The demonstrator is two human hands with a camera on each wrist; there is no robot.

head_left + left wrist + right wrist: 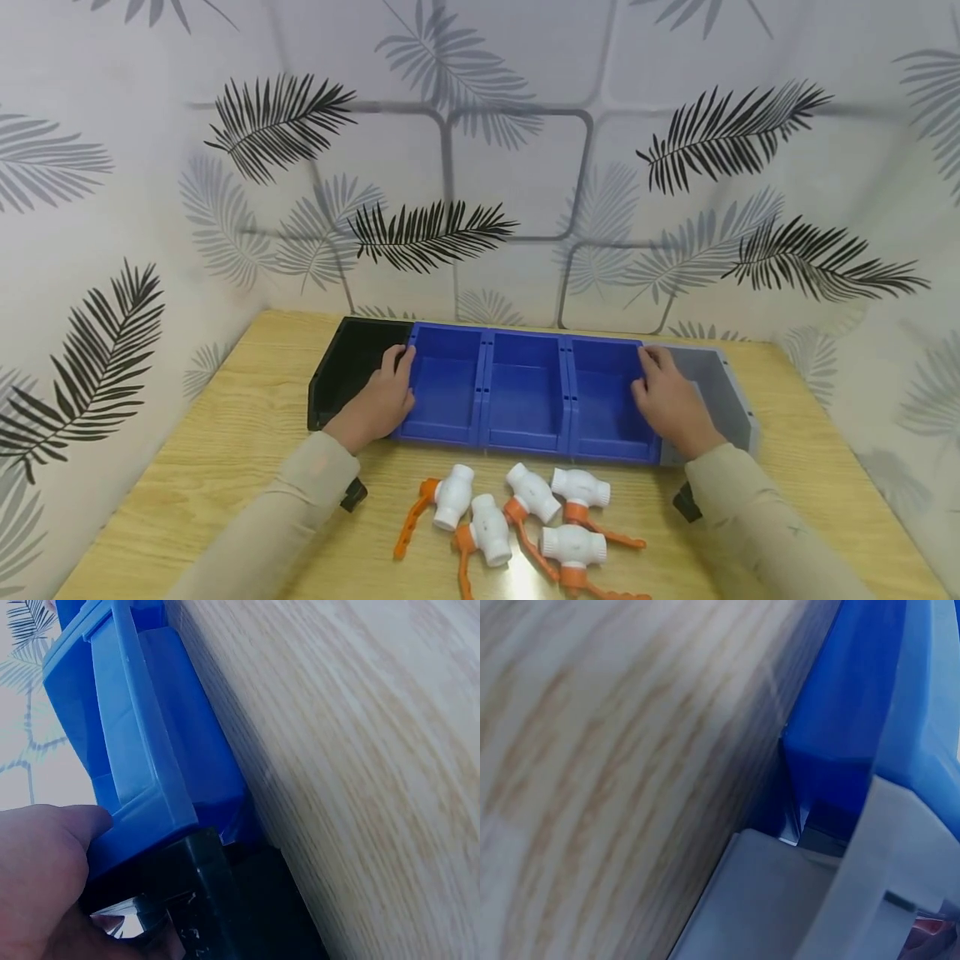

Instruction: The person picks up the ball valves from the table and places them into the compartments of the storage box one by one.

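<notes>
A row of open storage bins stands along the back of the table: a black bin [356,358], three joined blue bins [525,398] and a grey bin [712,379]. My left hand [382,396] grips the adjoining walls of the black bin and the leftmost blue bin. In the left wrist view its thumb [90,821] lies on the blue rim, with the other fingers on the black side. My right hand [671,404] holds the wall where the rightmost blue bin meets the grey one. Its fingers are mostly hidden in the right wrist view.
Several white ball valves with orange lever handles, among them a leftmost valve [453,497] and a rightmost valve [581,487], lie on the wooden table [217,467] in front of the bins. Behind the row rises a leaf-patterned wall covering [510,192].
</notes>
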